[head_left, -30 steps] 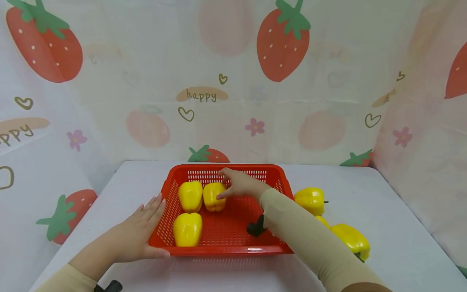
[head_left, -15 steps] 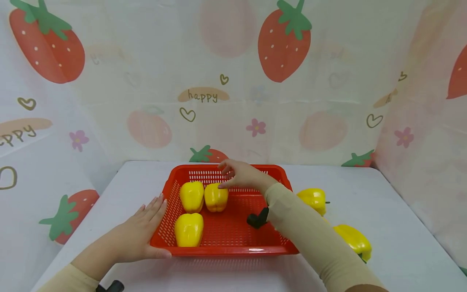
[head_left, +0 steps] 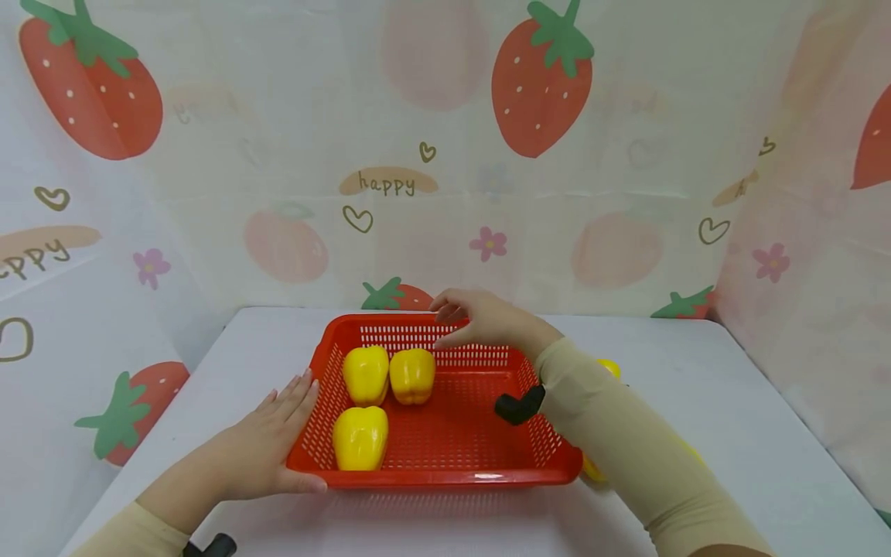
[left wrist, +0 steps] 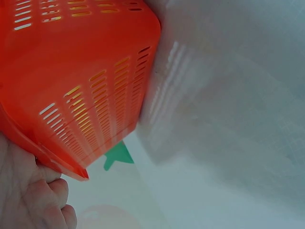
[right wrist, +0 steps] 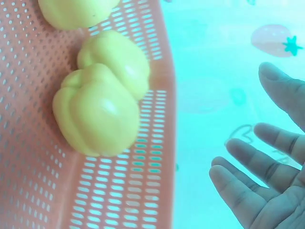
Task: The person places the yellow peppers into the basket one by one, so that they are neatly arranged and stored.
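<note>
Evidently the work is standing partway: three yellow peppers (head_left: 365, 375) are lying inside the red basket (head_left: 445, 480), two sitting close together toward its far left corner and one resting by its near left corner. Yellow patches (head_left: 610, 367) are showing past the basket's right edge on the table (head_left: 731, 387), one of them beside its near right corner (the right sleeve (head_left: 626, 433) is covering most of them), so more peppers are probably waiting outside. The right hand (head_left: 487, 319) is hovering around the basket's far edge, its fingers loosely bent, apart and holding nothing. The left hand (head_left: 267, 445) is resting against the basket's left edge, fingers straight, not grasping, perhaps steadying it.
</note>
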Demonstrator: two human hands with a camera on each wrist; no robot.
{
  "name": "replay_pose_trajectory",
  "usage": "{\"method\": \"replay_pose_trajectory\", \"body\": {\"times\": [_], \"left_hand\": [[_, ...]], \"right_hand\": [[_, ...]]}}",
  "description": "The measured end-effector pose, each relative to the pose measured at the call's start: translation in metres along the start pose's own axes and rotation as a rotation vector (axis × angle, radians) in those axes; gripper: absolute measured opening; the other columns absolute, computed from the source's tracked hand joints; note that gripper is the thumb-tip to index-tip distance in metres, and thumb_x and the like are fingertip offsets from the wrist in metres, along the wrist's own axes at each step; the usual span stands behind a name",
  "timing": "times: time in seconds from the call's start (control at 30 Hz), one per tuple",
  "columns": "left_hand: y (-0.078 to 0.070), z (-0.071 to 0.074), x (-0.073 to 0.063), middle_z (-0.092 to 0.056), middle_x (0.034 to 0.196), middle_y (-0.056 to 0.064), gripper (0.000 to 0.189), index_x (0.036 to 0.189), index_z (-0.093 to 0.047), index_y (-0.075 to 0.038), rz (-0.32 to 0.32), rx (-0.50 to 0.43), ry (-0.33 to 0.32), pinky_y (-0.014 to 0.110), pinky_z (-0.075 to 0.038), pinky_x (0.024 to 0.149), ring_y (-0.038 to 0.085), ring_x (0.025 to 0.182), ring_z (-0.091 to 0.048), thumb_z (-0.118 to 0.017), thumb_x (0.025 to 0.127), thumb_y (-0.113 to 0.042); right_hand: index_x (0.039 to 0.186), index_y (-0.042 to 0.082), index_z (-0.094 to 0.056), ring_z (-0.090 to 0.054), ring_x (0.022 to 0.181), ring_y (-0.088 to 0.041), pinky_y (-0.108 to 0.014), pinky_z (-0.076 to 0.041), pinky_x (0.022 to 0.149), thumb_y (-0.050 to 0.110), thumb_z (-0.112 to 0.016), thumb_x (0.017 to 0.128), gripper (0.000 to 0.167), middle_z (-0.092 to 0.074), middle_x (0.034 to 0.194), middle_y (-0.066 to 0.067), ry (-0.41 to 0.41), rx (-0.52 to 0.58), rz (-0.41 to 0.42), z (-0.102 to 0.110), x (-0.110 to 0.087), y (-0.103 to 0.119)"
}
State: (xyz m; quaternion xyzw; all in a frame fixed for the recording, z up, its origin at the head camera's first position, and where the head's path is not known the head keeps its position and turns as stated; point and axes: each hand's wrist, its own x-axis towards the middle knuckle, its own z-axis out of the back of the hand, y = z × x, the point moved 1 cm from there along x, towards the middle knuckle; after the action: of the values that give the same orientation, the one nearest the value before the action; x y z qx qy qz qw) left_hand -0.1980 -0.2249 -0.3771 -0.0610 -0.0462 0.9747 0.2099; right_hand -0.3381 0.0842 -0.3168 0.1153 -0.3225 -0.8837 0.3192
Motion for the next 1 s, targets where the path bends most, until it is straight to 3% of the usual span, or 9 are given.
{"method": "replay_pose_trajectory", "body": {"times": [0.2,0.57,1.0], "left_hand": [[0.000,0.001,-0.001,-0.014,0.151,0.018,0.122,0.145,-0.015,-0.001,-0.007,0.000,0.004,0.056,-0.016,0.107,0.036,0.137,-0.013,-0.051,0.061,-0.081],[-0.001,0.001,-0.001,-0.013,0.151,0.018,0.122,0.145,-0.014,-0.002,0.000,-0.001,0.010,0.056,-0.016,0.107,0.036,0.137,-0.013,-0.051,0.060,-0.082],[0.000,0.001,0.000,-0.012,0.151,0.017,0.123,0.146,-0.014,-0.002,0.007,0.002,0.012,0.056,-0.016,0.107,0.035,0.137,-0.013,-0.051,0.059,-0.082]], "right_hand": [[0.117,0.027,-0.052,-0.054,0.111,-0.014,-0.034,-0.045,0.093,0.039,-0.075,0.074,0.050,-0.059,0.110,0.009,-0.014,0.012,-0.007,0.015,-0.017,0.000],[0.119,0.021,-0.051,-0.053,0.114,-0.020,-0.035,-0.047,0.090,0.030,-0.074,0.077,0.049,-0.058,0.114,0.002,0.004,0.045,0.007,0.040,-0.049,-0.004],[0.121,0.016,-0.050,-0.055,0.109,-0.020,-0.035,-0.050,0.086,0.029,-0.072,0.079,0.049,-0.059,0.115,-0.002,-0.041,0.050,-0.003,0.067,-0.100,-0.034]]}}
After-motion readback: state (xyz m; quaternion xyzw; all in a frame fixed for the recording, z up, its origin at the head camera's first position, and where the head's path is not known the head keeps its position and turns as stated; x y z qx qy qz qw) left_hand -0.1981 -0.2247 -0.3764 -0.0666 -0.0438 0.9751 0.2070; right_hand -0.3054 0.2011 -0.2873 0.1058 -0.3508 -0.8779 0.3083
